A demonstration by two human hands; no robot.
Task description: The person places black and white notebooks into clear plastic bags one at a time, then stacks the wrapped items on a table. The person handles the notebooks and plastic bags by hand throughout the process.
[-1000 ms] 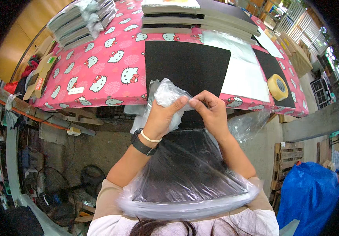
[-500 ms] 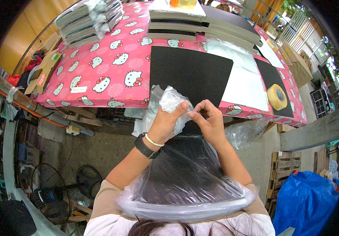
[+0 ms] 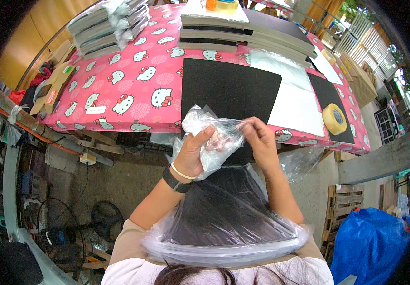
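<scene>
My left hand (image 3: pixel 196 149) is closed around a bunched clear plastic bag (image 3: pixel 212 159), its fingers showing pinkish through the film. My right hand (image 3: pixel 261 140) pinches an edge of that bag and holds the film stretched to the right. Just beyond both hands, a flat black board (image 3: pixel 231 88) lies on the table and reaches past its near edge. Against my body rests a large clear plastic bag (image 3: pixel 181 232) with black showing under its film; the exact contents are hard to make out.
A pink patterned table (image 3: pixel 138 95) spans the front. It carries stacked boards (image 3: pixel 209 40), a plastic-wrapped stack (image 3: pixel 107 28), white sheets (image 3: pixel 295 111) and a tape roll (image 3: pixel 334 119). A fan (image 3: pixel 105 218) stands lower left; a blue tarp-like bundle (image 3: pixel 369 242) and wooden pallet (image 3: pixel 345 204) lie right.
My right hand has moved slightly right and up, drawing the bag's film out from my left hand. The bunched plastic has spread, and my left fingers now show through it.
</scene>
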